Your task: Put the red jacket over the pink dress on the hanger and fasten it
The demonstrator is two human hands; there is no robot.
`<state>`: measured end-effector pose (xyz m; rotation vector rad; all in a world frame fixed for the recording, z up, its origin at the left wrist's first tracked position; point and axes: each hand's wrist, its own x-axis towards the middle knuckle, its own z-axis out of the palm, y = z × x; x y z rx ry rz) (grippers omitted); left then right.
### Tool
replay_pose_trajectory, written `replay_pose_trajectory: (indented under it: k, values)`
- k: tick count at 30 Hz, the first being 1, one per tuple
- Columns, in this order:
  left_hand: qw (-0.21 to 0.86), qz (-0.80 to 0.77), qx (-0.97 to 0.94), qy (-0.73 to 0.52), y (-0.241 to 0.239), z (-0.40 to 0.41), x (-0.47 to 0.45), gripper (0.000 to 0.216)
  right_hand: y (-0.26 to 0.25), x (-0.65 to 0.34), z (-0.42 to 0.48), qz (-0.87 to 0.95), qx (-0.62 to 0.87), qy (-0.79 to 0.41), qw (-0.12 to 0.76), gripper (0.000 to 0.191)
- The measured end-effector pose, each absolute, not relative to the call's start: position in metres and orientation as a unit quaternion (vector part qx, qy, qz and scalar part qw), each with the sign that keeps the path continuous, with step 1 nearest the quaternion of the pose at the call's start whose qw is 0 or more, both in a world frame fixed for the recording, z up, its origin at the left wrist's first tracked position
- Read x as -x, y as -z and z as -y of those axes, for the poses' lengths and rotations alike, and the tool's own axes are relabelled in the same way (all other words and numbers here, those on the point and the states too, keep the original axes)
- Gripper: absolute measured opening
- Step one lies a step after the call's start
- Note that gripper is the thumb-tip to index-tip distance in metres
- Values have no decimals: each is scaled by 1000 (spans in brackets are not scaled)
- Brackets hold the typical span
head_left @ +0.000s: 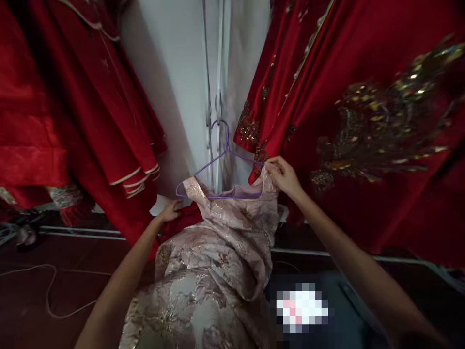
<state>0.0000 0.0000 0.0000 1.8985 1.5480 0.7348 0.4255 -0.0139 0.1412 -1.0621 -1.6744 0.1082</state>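
Note:
A pale pink brocade dress with gold pattern hangs from a thin purple hanger, whose hook is on a white metal rail. My right hand pinches the dress's right shoulder strap at that end of the hanger. The left strap lies over the hanger's other arm, with the hanger's tip sticking out past it. My left hand is beside the dress, just below that tip, fingers partly stretched and apart from the strap. Red cloth shows behind the left fingers.
Red garments with pale trim hang on the left. On the right hangs a red gown with gold sequin embroidery. White rack bars run low near the floor. A white cable lies on the floor, and a blurred-out bright patch is lower right.

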Motion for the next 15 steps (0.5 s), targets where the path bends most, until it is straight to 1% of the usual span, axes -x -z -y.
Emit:
replay_pose_trajectory:
  k: [3, 6, 8, 10, 12, 15]
  values:
    - [292, -582, -708, -273, 1, 10, 8, 39, -142, -425, 14, 708, 456, -51, 537, 21]
    - [279, -579, -707, -296, -19, 9, 17, 41, -143, -425, 14, 709, 462, -52, 530, 22]
    - [250, -576, -706, -327, -47, 0, 18, 41, -144, -425, 15, 708, 466, -50, 528, 22]
    - [178, -574, -710, -366, -82, -10, 8, 39, -146, -422, 21, 706, 473, -46, 525, 23]
    - [110, -571, -713, -391, -117, -14, -17, 34, -149, -417, 31, 706, 480, -47, 518, 23]
    - [52, -553, -703, -445, -159, -3, -72, 30, -154, -406, 56, 730, 474, -78, 486, 21]
